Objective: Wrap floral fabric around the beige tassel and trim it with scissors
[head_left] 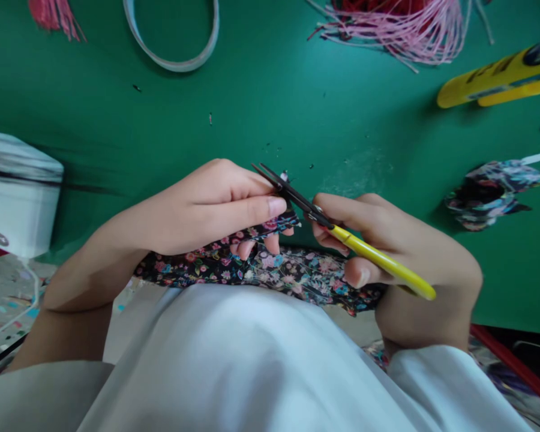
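A strip of dark floral fabric [288,270] lies along the table's near edge, in front of my body. My left hand [216,204] pinches one end of this fabric between thumb and fingers, with other fingertips showing beneath it. In my right hand [364,234] is a pair of scissors [378,258] with yellow handles and dark blades. The blades point up and left, slightly parted at the tips, and cross close to my left thumb beside the fabric's edge. A small pale scrap shows just behind the blades.
On the green table [261,108] lie a pale ring-shaped band [177,65], pink cords [414,30], a pink tassel [56,18], a yellow tube-like object [495,78] and a bunched floral fabric piece [486,195]. A white box-like device [20,210] stands at left. Tiny dark clippings dot the surface.
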`<state>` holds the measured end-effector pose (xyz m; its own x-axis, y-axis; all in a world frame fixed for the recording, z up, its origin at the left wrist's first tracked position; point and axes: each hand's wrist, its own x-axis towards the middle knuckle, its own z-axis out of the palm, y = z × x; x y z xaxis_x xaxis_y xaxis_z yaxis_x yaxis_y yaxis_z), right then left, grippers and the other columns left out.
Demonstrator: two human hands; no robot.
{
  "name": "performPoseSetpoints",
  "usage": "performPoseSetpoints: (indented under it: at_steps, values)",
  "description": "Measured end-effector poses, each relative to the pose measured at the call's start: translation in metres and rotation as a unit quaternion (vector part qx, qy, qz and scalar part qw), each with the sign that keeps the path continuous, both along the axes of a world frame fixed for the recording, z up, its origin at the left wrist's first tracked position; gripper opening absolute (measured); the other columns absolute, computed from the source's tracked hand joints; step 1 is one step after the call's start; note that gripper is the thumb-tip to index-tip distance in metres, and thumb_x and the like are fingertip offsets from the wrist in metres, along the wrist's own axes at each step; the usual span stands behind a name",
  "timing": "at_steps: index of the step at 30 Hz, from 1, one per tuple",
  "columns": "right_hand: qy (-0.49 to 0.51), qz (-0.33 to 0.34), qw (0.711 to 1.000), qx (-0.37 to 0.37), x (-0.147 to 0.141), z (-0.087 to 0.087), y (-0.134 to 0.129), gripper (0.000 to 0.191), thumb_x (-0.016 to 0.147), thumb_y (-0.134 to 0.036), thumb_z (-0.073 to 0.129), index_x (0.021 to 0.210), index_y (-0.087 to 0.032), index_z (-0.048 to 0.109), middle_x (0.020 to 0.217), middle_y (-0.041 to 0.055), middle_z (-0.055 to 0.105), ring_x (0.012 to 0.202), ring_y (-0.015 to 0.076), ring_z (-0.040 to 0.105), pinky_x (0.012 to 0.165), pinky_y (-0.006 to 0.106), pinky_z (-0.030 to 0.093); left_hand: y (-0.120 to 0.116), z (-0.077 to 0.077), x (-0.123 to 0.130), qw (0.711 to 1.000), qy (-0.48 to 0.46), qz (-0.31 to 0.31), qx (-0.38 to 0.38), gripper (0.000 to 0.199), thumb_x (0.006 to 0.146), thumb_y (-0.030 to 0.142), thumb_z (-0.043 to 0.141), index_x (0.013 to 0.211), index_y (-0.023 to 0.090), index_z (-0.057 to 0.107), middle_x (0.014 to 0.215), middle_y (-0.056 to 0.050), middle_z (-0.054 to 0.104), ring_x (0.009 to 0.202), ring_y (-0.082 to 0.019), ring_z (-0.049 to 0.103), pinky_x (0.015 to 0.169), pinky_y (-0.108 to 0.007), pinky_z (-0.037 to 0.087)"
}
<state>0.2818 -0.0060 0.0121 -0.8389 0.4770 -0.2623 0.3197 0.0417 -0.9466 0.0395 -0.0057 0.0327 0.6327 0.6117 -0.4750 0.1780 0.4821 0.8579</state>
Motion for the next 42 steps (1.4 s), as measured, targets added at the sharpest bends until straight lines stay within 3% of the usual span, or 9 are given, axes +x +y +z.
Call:
performPoseSetpoints:
  at_steps: [7, 13, 17, 23, 31, 36, 42]
  values:
    - [-0.015, 0.000, 1.000, -0.016, 0.002, 0.001, 0.002, 0.062, 0.084, -0.079, 0.036, 0.078, -0.018, 0.046, 0.056, -0.0072, 0.041, 0.048, 0.0049, 0.030, 0.045, 0.022, 0.023, 0.003, -0.002, -0.002, 1.000, -0.012, -0.017, 0.007, 0.033, 0.092, 0.026, 0.055, 0.066, 0.016, 0.072, 0.054, 0.003, 0.064, 0.047, -0.007, 0.060, 0.041, -0.014, 0.043]
    - [-0.037, -0.022, 0.999, 0.014, -0.001, 0.006, -0.001, 0.054, 0.089, -0.071, 0.042, 0.073, -0.019, 0.045, 0.054, -0.0069, 0.038, 0.048, 0.0059, 0.029, 0.046, 0.024, 0.021, 0.002, -0.005, -0.001, 1.000, -0.006, -0.006, -0.004, 0.036, 0.095, 0.029, 0.049, 0.071, 0.016, 0.072, 0.056, 0.004, 0.065, 0.048, -0.007, 0.060, 0.042, -0.013, 0.043]
    - [-0.073, -0.075, 0.994, 0.017, -0.003, 0.011, -0.006, 0.051, 0.091, -0.066, 0.044, 0.070, -0.019, 0.044, 0.054, -0.0062, 0.034, 0.051, 0.0072, 0.025, 0.048, 0.026, 0.019, 0.002, -0.006, 0.000, 1.000, -0.023, 0.012, -0.006, 0.037, 0.095, 0.030, 0.049, 0.070, 0.014, 0.072, 0.058, 0.004, 0.066, 0.048, -0.007, 0.061, 0.042, -0.012, 0.044]
    - [-0.043, -0.157, 0.987, 0.005, -0.005, 0.004, -0.008, 0.054, 0.087, -0.070, 0.049, 0.073, -0.018, 0.048, 0.055, -0.0063, 0.038, 0.049, 0.0055, 0.028, 0.045, 0.025, 0.021, 0.003, -0.004, 0.004, 0.998, -0.022, 0.047, -0.032, 0.035, 0.093, 0.033, 0.053, 0.069, 0.013, 0.069, 0.060, 0.003, 0.066, 0.048, -0.006, 0.062, 0.042, -0.012, 0.045]
    - [0.003, -0.334, 0.940, -0.063, -0.030, 0.000, -0.016, 0.039, 0.077, -0.050, 0.074, 0.070, -0.019, 0.052, 0.058, -0.0057, 0.047, 0.047, 0.0044, 0.035, 0.044, 0.022, 0.027, 0.004, -0.009, 0.008, 0.998, -0.034, 0.035, -0.044, 0.033, 0.091, 0.036, 0.057, 0.068, 0.014, 0.067, 0.064, 0.002, 0.069, 0.051, -0.009, 0.064, 0.046, -0.016, 0.049]
    - [0.035, -0.342, 0.934, -0.099, -0.032, -0.005, -0.017, 0.029, 0.074, -0.038, 0.078, 0.074, -0.019, 0.057, 0.060, -0.0056, 0.050, 0.048, 0.0055, 0.041, 0.045, 0.023, 0.030, 0.000, -0.020, 0.011, 0.998, -0.034, -0.021, -0.041, 0.029, 0.088, 0.035, 0.062, 0.067, 0.015, 0.064, 0.064, 0.001, 0.070, 0.051, -0.011, 0.065, 0.046, -0.017, 0.049]
    - [0.006, -0.303, 0.949, -0.089, -0.030, -0.003, -0.021, 0.027, 0.077, -0.032, 0.075, 0.069, -0.018, 0.053, 0.054, -0.0074, 0.045, 0.046, 0.0042, 0.036, 0.044, 0.023, 0.024, -0.005, -0.025, 0.015, 0.999, -0.019, -0.036, -0.007, 0.031, 0.089, 0.036, 0.058, 0.065, 0.016, 0.060, 0.063, 0.003, 0.068, 0.050, -0.010, 0.064, 0.046, -0.017, 0.047]
